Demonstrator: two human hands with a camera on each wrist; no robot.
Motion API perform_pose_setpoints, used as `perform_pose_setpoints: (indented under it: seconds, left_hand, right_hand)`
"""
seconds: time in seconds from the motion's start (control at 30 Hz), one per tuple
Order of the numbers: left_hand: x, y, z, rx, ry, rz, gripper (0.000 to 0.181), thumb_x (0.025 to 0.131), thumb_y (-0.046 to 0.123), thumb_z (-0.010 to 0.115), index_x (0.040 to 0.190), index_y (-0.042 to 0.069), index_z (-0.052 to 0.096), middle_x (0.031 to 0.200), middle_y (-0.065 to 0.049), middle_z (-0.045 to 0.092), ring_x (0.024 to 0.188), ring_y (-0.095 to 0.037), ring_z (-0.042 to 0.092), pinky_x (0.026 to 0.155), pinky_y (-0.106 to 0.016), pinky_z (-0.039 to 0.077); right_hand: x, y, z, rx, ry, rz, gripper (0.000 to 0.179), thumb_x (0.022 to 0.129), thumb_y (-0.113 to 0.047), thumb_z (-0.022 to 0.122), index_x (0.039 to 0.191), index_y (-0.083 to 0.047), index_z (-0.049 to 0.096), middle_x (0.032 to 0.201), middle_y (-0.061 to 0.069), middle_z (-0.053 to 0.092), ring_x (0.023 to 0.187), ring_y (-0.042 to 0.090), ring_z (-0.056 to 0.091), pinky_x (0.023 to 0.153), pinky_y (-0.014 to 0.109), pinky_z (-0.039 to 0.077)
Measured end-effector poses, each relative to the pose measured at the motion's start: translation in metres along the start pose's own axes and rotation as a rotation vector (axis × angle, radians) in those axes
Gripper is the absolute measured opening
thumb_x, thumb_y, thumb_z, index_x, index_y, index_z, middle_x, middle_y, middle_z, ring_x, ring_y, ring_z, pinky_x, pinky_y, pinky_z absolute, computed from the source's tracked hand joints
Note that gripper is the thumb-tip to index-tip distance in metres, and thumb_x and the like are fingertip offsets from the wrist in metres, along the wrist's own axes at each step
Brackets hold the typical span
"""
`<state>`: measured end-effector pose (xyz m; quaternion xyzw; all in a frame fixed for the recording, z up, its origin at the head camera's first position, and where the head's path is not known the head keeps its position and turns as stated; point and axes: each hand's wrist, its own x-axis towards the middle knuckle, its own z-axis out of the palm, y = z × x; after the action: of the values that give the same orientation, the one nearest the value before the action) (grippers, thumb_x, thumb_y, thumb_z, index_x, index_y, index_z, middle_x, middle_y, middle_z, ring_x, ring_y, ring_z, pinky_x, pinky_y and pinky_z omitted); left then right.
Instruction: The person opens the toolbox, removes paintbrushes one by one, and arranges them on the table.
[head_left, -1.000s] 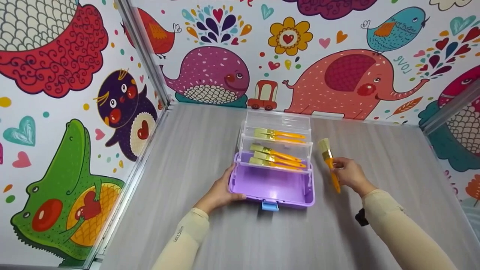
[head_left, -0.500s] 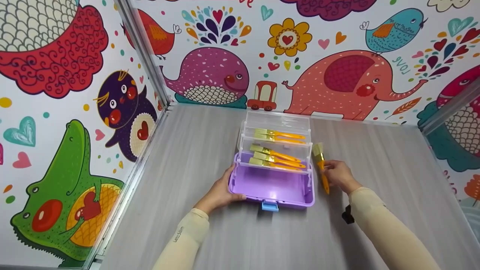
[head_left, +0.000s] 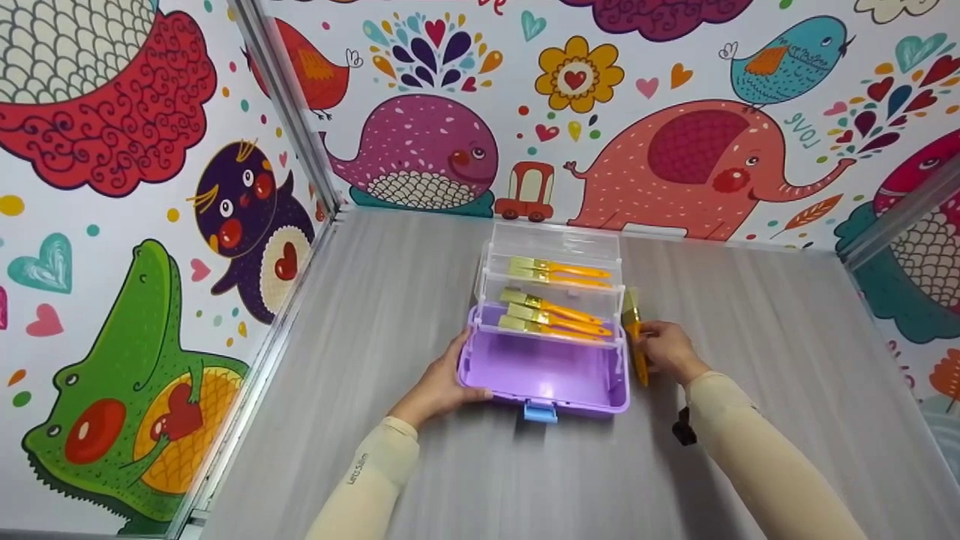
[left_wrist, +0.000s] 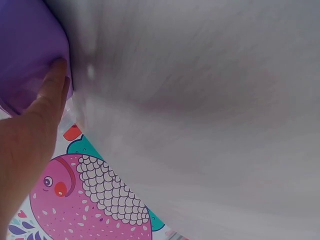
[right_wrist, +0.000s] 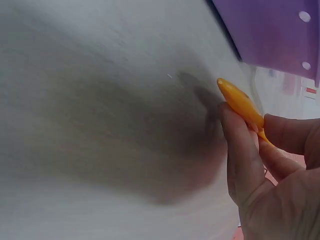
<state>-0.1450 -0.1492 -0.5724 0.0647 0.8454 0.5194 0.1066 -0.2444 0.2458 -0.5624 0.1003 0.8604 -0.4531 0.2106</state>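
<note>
The left wall (head_left: pixel 176 322) stands along the left edge of the counter (head_left: pixel 360 300), and a wide strip of counter runs from that edge to the box (head_left: pixel 551 402). The hands are well apart. The left hand (head_left: pixel 442 379) is clasped on the box's near left corner, thumb at the front, fingers along the side. The box is open; its latch (head_left: pixel 540 412) projects toward the near side. Its clear trays (head_left: pixel 600 301) fan back toward the counter's back edge, with only a short stretch left before the back wall (head_left: pixel 637 135). Five loose brushes (head_left: pixel 551 322) lie there, two in the upper tray and three in the lower. Just right of the box, the held brush (head_left: pixel 634 328) is pinched in the right hand (head_left: pixel 670 349), bristles toward the back edge; whether it touches the box I cannot tell. The gap there is narrow, while broad room lies between the right hand and the counter's right edge.

The left wrist view shows fingers (left_wrist: pixel 47 92) laid against the box's outer side, hidden from the head view. The right wrist view shows the handle end raised over its shadow, and two pale round spots on the box; the bristles show only from the head.
</note>
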Motion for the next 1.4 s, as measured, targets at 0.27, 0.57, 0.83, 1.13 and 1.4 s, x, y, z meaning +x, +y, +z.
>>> perform_pose_setpoints:
  seconds: [0.27,0.57,0.83,1.13,1.4]
  left_hand:
    - [-0.001,-0.001,0.001,-0.002,-0.001,-0.014,0.121,0.068,0.021,0.092,0.16,0.014,0.015,0.152,-0.027,0.037,0.136,-0.042,0.039,0.112,-0.053,0.03]
    - [-0.001,0.0,0.0,0.016,-0.003,-0.025,0.121,0.068,0.022,0.092,0.161,0.016,0.014,0.152,-0.027,0.037,0.136,-0.041,0.039,0.113,-0.052,0.03]
    - [-0.001,0.001,0.0,0.027,-0.005,-0.044,0.121,0.069,0.024,0.092,0.161,0.017,0.014,0.154,-0.024,0.035,0.138,-0.039,0.037,0.114,-0.05,0.028]
    - [-0.001,0.0,0.0,0.019,0.004,-0.02,0.121,0.068,0.022,0.092,0.161,0.016,0.015,0.152,-0.026,0.037,0.136,-0.041,0.04,0.113,-0.052,0.03]
    - [0.0,-0.002,0.0,0.018,0.012,0.016,0.12,0.068,0.023,0.092,0.16,0.012,0.016,0.149,-0.028,0.04,0.134,-0.041,0.042,0.112,-0.052,0.031]
  right_hand:
    - [0.004,0.001,0.009,-0.029,0.04,-0.028,0.043,0.095,-0.006,0.054,0.136,0.008,0.053,0.121,0.026,0.061,0.086,0.028,0.066,0.066,0.036,0.058]
    - [0.005,0.001,0.009,-0.047,0.058,0.008,0.046,0.096,-0.011,0.056,0.137,0.008,0.051,0.125,0.026,0.059,0.097,0.031,0.063,0.071,0.036,0.058]
    - [0.006,0.006,0.007,-0.043,0.051,0.033,0.046,0.097,-0.01,0.055,0.138,0.011,0.048,0.127,0.029,0.056,0.097,0.031,0.063,0.069,0.035,0.058]
    - [0.008,0.008,0.006,-0.059,0.072,0.062,0.045,0.098,-0.011,0.054,0.138,0.009,0.048,0.127,0.027,0.055,0.092,0.029,0.062,0.068,0.034,0.058]
    - [0.004,0.01,0.005,-0.115,0.122,0.026,0.045,0.094,-0.01,0.057,0.134,0.009,0.051,0.119,0.026,0.057,0.084,0.025,0.061,0.062,0.032,0.056]
